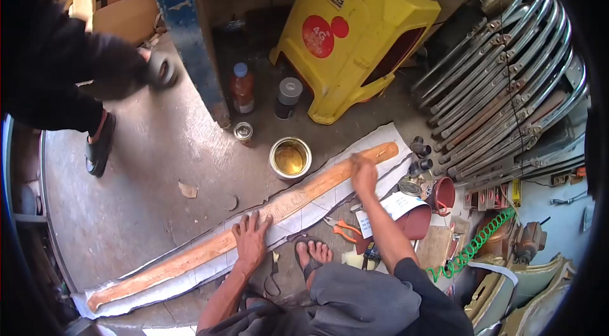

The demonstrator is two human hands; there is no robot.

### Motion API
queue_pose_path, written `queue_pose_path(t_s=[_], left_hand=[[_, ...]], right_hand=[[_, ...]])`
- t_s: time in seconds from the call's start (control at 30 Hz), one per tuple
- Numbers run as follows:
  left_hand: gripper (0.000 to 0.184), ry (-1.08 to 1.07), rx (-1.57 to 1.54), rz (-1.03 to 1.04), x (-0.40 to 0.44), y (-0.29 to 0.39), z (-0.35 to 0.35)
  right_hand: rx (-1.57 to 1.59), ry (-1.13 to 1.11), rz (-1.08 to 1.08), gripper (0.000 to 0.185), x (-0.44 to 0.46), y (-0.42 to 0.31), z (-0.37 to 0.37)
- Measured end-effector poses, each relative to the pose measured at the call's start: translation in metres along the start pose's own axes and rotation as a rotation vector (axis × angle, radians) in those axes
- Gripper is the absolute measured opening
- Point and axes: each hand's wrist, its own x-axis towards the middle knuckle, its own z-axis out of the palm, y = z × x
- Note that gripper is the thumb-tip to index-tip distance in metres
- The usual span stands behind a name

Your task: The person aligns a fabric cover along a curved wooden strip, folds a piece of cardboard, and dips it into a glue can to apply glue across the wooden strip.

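A long orange-brown wooden strip (190,251) with a carved-looking pattern near its middle lies diagonally on a white sheet (158,285) on the floor. My left hand (252,236) presses on the strip left of the pattern, fingers spread, holding nothing. Toward the strip's upper right end, my right hand (363,175) rests on the wood with fingers closed; whatever they hold is hidden. An open can (290,158) with amber liquid stands just beyond the sheet. Orange-handled pliers (343,229) lie on the near side, between my hands.
A yellow plastic stool (355,38), a capped bottle (242,87), a spray can (288,98) and a small tin (243,133) stand beyond. Curved metal tubes (507,76) are stacked at right, near a red cup (442,191) and green coiled hose (479,247). Another person's legs (70,76) are at left.
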Motion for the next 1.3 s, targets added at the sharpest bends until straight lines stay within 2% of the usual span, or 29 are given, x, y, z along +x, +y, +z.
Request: queue_pose_path(t_s=[0.03,0.1,0.13,0.2,0.23,0.3,0.33,0.37,0.43,0.47,0.53,0.57,0.63,0.67,0.77,0.83,0.9,0.93,1.0,1.23,1.3], left_hand=[[0.072,0.009,0.001,0.01,0.007,0.0,0.0],[0.058,-0.006,0.005,-0.029,0.002,0.005,0.0],[0.058,-0.001,0.005,-0.046,-0.001,0.005,0.0],[0.059,0.0,-0.012,-0.02,0.001,0.004,-0.003],[0.059,0.016,-0.009,-0.026,0.003,0.003,-0.004],[0.06,-0.01,-0.016,-0.019,0.002,0.003,-0.002],[0.061,0.004,0.004,-0.009,0.001,0.001,0.001],[0.061,-0.01,-0.004,-0.026,-0.006,0.003,0.001],[0.061,-0.001,-0.008,-0.003,0.001,0.002,-0.005],[0.06,-0.02,-0.004,-0.011,0.001,0.004,-0.008],[0.059,-0.018,-0.005,-0.011,0.002,0.004,-0.007],[0.059,-0.02,-0.003,-0.018,0.001,0.003,-0.006],[0.059,-0.002,-0.012,-0.014,0.0,0.001,-0.003],[0.058,0.007,-0.018,-0.005,-0.001,-0.001,-0.002],[0.057,-0.001,-0.036,-0.006,-0.003,-0.002,-0.005],[0.056,0.005,-0.047,-0.019,-0.003,-0.003,-0.003],[0.057,0.005,-0.056,-0.012,-0.003,-0.003,-0.003],[0.057,0.004,-0.058,-0.008,-0.003,-0.002,-0.003],[0.057,-0.026,-0.041,-0.012,-0.002,-0.002,-0.005],[0.058,-0.015,-0.048,-0.01,-0.002,-0.006,-0.004],[0.058,-0.012,-0.057,-0.003,-0.003,-0.005,-0.003]], right_hand=[[0.0,0.013,-0.002,0.025,0.007,0.011,0.01],[-0.066,-0.017,-0.101,0.024,0.007,0.034,0.035],[-0.068,-0.115,-0.317,0.027,-0.009,0.011,0.031],[-0.006,-0.381,-0.279,0.028,-0.045,-0.03,0.022],[-0.065,-0.556,-0.052,0.026,-0.048,-0.068,-0.007],[0.167,-0.387,0.074,0.025,-0.048,-0.048,-0.002],[0.303,-0.2,-0.082,0.025,-0.041,-0.032,0.005],[0.298,-0.223,-0.078,0.025,-0.04,-0.055,-0.012],[0.301,-0.111,-0.24,0.018,-0.01,-0.11,-0.05],[0.297,-0.104,-0.24,0.018,0.0,-0.127,-0.058],[0.213,-0.265,-0.519,0.02,0.015,-0.156,-0.062],[0.212,-0.267,-0.528,0.02,0.021,-0.164,-0.056],[0.028,-0.441,-0.513,0.025,0.029,-0.174,-0.04],[0.063,-0.47,-0.462,0.026,0.029,-0.177,-0.032],[-0.002,-0.478,-0.589,0.024,0.029,-0.172,-0.012],[-0.023,-0.47,-0.591,0.022,0.03,-0.179,-0.009],[-0.223,-0.539,-0.583,0.022,0.034,-0.184,-0.007],[-0.226,-0.537,-0.579,0.022,0.037,-0.186,-0.004],[-0.498,-0.588,-0.656,0.022,0.042,-0.19,0.009],[-0.58,-0.561,-0.686,0.02,0.055,-0.191,0.054],[-0.686,-0.786,-0.764,0.017,0.062,-0.196,0.044]])
